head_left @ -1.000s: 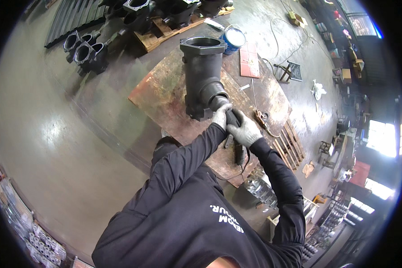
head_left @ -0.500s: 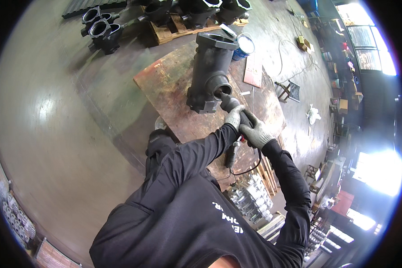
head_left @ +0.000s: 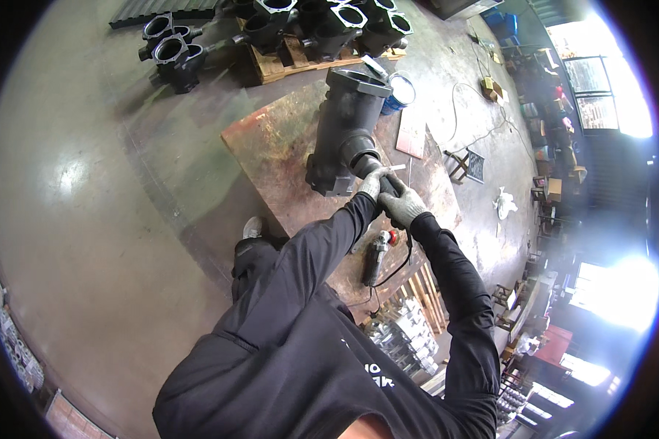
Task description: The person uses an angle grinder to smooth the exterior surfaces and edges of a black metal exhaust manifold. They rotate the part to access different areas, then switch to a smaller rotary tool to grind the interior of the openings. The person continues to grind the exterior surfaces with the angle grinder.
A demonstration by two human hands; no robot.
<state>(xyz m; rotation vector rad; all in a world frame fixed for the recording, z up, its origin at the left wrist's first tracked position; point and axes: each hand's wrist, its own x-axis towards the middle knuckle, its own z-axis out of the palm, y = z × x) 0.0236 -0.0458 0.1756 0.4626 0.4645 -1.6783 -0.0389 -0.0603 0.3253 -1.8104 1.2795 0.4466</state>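
A dark grey cast-metal pipe body (head_left: 342, 121) lies on a stained worktable (head_left: 269, 150), its round side port facing me. Both gloved hands are wrapped around a black die grinder (head_left: 367, 167), whose front end reaches into that port; the tip is hidden inside. My left hand (head_left: 373, 184) is closed around the forward part of the tool, close to the port. Just behind it, my right hand (head_left: 405, 207) grips the rear part. A black cord runs back from the tool. Nearer my body lies an angle grinder (head_left: 375, 258) with a red disc.
A blue-and-white can (head_left: 400, 92) and a flat reddish sheet (head_left: 411, 136) sit beyond the casting. More dark castings (head_left: 337, 28) stand on a wooden pallet (head_left: 274, 67) and the floor. Silvery metal parts (head_left: 406, 333) are stacked below the near edge. A small stool (head_left: 467, 165) stands right.
The die grinder has gone further into the side port, and both hands are closer to the casting. More of the angle grinder shows. The whole view has shifted slightly.
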